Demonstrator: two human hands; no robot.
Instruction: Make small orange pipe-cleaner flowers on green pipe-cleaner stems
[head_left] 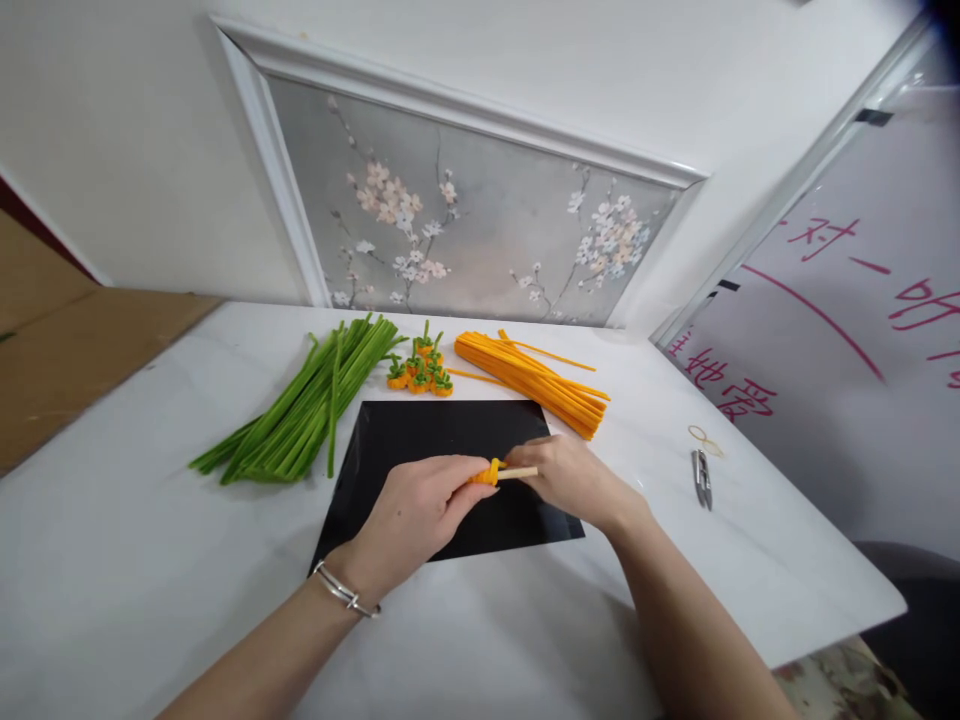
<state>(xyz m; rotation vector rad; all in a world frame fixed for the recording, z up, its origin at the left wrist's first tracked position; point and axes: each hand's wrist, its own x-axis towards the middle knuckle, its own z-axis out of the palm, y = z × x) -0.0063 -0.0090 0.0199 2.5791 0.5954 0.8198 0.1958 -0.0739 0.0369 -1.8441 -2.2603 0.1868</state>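
Observation:
Over the black mat point(450, 425), my left hand point(416, 505) pinches a wooden stick point(521, 472) with an orange pipe cleaner point(487, 474) coiled around it. The stick's bare end points right, toward my right hand point(562, 475). That hand is closed, its fingertips at the coil's right side where the pipe cleaner's loose end runs; its fingers are partly hidden behind the stick. Beyond the mat stand several small orange pieces with green tops point(421, 372), made of pipe cleaner.
A bundle of green pipe cleaners point(300, 410) lies left of the mat, and an orange bundle point(536, 380) lies behind it. Small thread snips point(702, 478) and a thin yellowish loop point(697, 434) rest on the white table point(757, 560) at right. A wall with a framed floral panel point(495, 230) bounds the back.

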